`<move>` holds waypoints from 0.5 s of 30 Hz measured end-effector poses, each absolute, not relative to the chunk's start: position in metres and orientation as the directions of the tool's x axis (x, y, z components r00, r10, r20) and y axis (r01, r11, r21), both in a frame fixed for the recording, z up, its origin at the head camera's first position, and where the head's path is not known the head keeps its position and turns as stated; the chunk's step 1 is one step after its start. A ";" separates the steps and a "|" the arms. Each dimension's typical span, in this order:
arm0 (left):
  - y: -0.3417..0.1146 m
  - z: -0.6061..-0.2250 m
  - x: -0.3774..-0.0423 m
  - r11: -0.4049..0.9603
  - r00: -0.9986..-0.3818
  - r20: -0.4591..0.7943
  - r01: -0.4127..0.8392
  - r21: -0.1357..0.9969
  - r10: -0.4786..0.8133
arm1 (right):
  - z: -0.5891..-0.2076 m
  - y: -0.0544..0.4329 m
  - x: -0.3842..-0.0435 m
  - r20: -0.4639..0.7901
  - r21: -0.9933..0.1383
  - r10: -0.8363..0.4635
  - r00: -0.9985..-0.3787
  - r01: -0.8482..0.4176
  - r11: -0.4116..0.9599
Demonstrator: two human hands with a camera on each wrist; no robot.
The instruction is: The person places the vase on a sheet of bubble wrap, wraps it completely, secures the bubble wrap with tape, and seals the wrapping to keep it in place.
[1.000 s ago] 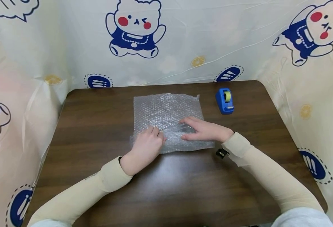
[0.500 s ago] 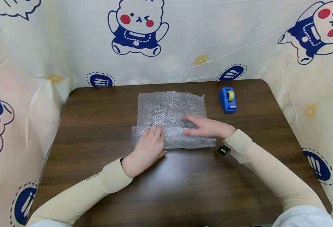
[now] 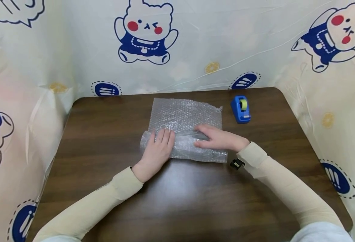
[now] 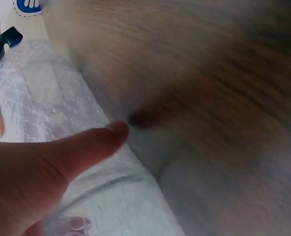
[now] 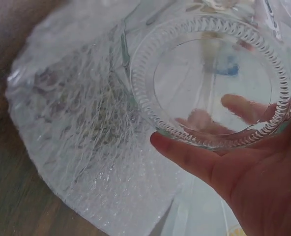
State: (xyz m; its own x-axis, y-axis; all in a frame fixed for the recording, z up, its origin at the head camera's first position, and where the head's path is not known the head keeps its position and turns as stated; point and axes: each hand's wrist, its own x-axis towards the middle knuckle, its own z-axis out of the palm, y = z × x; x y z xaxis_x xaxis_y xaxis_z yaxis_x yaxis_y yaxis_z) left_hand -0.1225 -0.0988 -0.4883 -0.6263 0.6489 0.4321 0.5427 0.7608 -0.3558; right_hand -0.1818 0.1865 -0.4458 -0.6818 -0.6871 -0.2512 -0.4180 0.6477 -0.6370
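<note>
A sheet of bubble wrap [image 3: 183,114] lies on the table, its near part folded over a clear glass vessel. In the right wrist view, the round ribbed base of the glass vessel [image 5: 212,81] shows at the wrap's open end; the wrap hides its body, so its exact kind is unclear. My right hand [image 3: 221,138] holds the base end, thumb and fingers on opposite sides. My left hand [image 3: 158,148] rests on the folded wrap with fingers extended. The left wrist view shows that thumb [image 4: 89,150] along the wrap's near edge.
A blue tape dispenser [image 3: 240,109] with a yellowish roll stands at the back right of the brown wooden table [image 3: 177,201]. Printed white sheeting [image 3: 192,43] hangs behind the table and along both sides.
My left hand has gone from curled fingers at the wrap's edge to straight fingers on top of the fold. The wrap has shifted slightly right; my right hand stays at the glass vessel.
</note>
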 end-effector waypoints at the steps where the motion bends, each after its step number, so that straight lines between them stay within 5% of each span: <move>1: -0.098 -0.489 -0.123 0.763 -0.617 0.449 0.540 -0.356 0.646 | -0.446 0.187 -0.181 -0.246 -0.636 -0.691 -0.680 -0.425 0.644; 15: -0.089 -0.470 -0.095 0.737 -0.686 0.269 0.624 -0.261 0.676 | -0.446 0.190 -0.187 -0.177 -0.633 -0.799 -0.574 -0.556 0.539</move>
State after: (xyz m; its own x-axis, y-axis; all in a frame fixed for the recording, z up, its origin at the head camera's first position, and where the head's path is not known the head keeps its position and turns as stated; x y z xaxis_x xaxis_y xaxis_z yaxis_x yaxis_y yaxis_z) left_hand -0.0948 -0.0894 -0.4698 -0.6857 0.6763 0.2692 0.6240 0.7365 -0.2610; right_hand -0.1873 0.1897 -0.4460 -0.5743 -0.7993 -0.1767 -0.5558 0.5392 -0.6327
